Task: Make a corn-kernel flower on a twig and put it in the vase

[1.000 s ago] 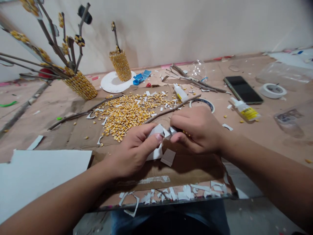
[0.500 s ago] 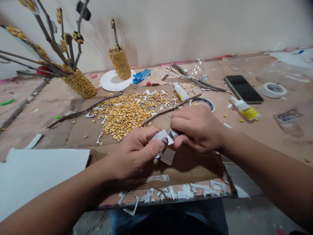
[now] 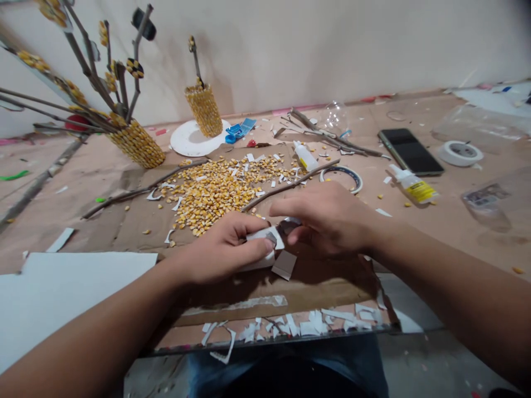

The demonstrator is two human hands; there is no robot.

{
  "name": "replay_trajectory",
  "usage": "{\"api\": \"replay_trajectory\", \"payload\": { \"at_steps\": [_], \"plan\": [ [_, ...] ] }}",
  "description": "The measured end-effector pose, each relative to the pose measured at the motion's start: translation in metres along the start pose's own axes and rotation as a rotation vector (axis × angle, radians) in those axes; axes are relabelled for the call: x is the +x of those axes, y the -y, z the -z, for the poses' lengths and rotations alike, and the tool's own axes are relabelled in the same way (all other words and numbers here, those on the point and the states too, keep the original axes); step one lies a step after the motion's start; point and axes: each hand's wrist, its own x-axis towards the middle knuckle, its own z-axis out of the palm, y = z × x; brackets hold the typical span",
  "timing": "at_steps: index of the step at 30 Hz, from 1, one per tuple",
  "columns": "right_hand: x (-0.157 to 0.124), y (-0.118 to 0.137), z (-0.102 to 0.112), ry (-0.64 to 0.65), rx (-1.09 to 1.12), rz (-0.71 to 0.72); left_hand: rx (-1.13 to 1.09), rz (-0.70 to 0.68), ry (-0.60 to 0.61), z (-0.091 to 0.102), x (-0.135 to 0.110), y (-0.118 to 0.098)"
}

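My left hand (image 3: 222, 249) is closed on a piece of white card (image 3: 279, 239), thumb on top beside a small grey patch. Close by on the right, my right hand (image 3: 332, 221) has its fingers bent over a small greyish piece (image 3: 289, 225) by the card's edge; its kind is unclear. The right index finger reaches out above it. Below the hands is a small square of greyish card (image 3: 284, 265). A heap of corn kernels (image 3: 211, 190) lies just beyond, on flattened cardboard (image 3: 332, 290).
Kernel-covered pots (image 3: 136, 145) (image 3: 205, 113) with twigs stand at the back left. A stick (image 3: 290, 185), glue bottles (image 3: 415, 185) (image 3: 305, 156), a tape roll (image 3: 460, 153) and a phone (image 3: 410, 151) lie beyond my hands. White sheet (image 3: 83, 293) at left; paper scraps (image 3: 311, 324) along the front edge.
My right index finger has straightened and moved left over the card. The card in my left hand has tilted and now shows a flatter face. The view has shifted slightly.
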Motion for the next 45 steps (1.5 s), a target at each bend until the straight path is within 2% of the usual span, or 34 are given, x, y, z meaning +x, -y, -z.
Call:
{"api": "replay_trajectory", "payload": {
  "at_steps": [4,7,11,15,21,25,31,35,40,42,45],
  "plan": [
    [0.001,0.004,-0.002,-0.112,-0.090,0.003,-0.082,-0.045,-0.220,0.004,0.006,0.009],
    [0.003,0.008,-0.003,-0.165,-0.157,-0.103,-0.253,-0.089,-0.365,-0.001,0.011,0.016],
    [0.004,0.014,-0.006,-0.204,-0.131,-0.201,-0.410,-0.165,-0.436,-0.010,0.014,0.019],
    [0.001,0.010,-0.005,-0.233,-0.072,-0.232,-0.393,-0.157,-0.470,-0.011,0.010,0.013],
    [-0.001,0.005,0.001,-0.171,0.023,-0.112,-0.292,-0.040,-0.374,-0.007,0.001,0.004],
    [-0.001,0.006,0.003,-0.081,0.106,-0.081,-0.282,-0.010,-0.291,-0.009,0.001,0.000],
    [0.000,0.008,0.004,-0.043,0.194,-0.065,-0.234,0.014,-0.245,-0.008,0.002,-0.001],
    [-0.001,0.007,0.004,-0.049,0.212,-0.038,-0.204,0.017,-0.249,-0.008,0.002,-0.001],
    [-0.006,-0.013,0.004,-0.078,0.157,-0.110,-0.155,0.036,-0.189,-0.008,0.003,-0.001],
    [-0.006,-0.018,0.003,-0.085,0.208,-0.112,-0.141,0.065,-0.172,-0.007,0.003,-0.001],
    [-0.004,-0.011,0.002,-0.113,0.403,-0.135,-0.120,0.087,-0.192,-0.007,0.004,0.000]
  ]
}}
